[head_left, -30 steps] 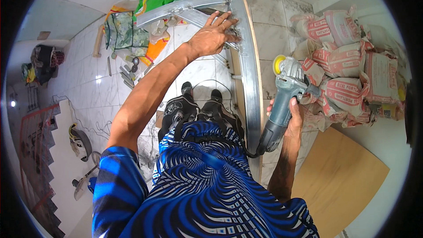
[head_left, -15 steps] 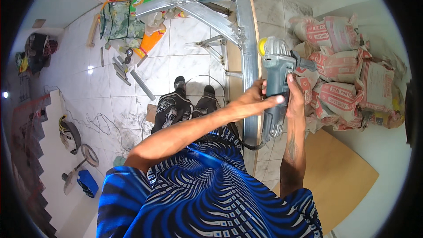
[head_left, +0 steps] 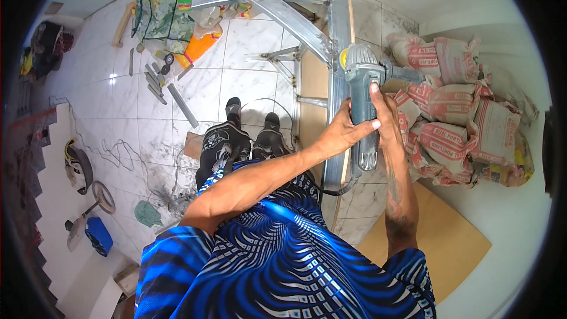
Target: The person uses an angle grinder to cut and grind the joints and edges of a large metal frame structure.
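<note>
Because the left hand (head_left: 342, 133) has left the metal frame (head_left: 339, 23) since a second ago, the grinder (head_left: 362, 91) is now held two-handed, over the frame's right edge; whether it touches is hard to tell. The left grip wraps its body, thumb across the top; the right hand (head_left: 385, 109) has its grip closed along the right side, thumb pressed on the casing. The yellow disc (head_left: 343, 59) faces left. Rightward, a strip of tiled floor (head_left: 366, 20) separates frame and stacked sacks (head_left: 452, 91); leftward, tiles stretch wider, past the feet, toward loose metal strips (head_left: 183, 106).
</note>
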The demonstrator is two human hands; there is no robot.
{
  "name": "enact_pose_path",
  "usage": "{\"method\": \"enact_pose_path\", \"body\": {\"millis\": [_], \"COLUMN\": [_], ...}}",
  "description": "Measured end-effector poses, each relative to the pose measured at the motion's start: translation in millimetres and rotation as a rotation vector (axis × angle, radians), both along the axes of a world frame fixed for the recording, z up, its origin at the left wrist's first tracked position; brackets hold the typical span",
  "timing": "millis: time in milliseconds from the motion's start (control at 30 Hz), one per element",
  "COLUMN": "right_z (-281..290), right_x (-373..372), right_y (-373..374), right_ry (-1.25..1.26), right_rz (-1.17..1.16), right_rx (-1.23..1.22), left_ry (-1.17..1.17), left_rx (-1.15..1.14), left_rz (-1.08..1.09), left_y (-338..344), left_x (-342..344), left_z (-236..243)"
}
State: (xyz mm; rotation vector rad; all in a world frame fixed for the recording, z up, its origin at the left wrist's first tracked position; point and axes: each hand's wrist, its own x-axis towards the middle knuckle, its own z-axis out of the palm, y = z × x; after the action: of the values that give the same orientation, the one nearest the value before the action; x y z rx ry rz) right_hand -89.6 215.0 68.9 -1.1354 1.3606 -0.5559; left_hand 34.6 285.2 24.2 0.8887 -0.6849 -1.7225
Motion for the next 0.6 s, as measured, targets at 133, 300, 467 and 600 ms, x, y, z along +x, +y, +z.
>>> {"method": "enact_pose_path", "body": {"millis": [133,300,467,600], "right_z": [10.1,13.0,21.2,21.7], "right_x": [7.4,12.1,19.4,21.8], "right_y": [6.5,8.9,10.6,8.7], "right_ry": [0.059,0.074,0.156,0.178], "right_rz": [-0.013,-0.005,-0.053,-0.031], "right_rx": [0.012,0.006,0.03,0.001], "left_ry": [-0.035,0.043,0.021,0.055], "left_rx": [0.022,0.05,0.03,0.047], "left_rz": [-0.009,-0.008,-0.037,-0.057], "left_y": [8.8,13.2,10.6,9.8], "left_x": [2.2,-0.4,2.3,5.5], "left_z": [4.8,-0.9,-2.7,-3.4]}}
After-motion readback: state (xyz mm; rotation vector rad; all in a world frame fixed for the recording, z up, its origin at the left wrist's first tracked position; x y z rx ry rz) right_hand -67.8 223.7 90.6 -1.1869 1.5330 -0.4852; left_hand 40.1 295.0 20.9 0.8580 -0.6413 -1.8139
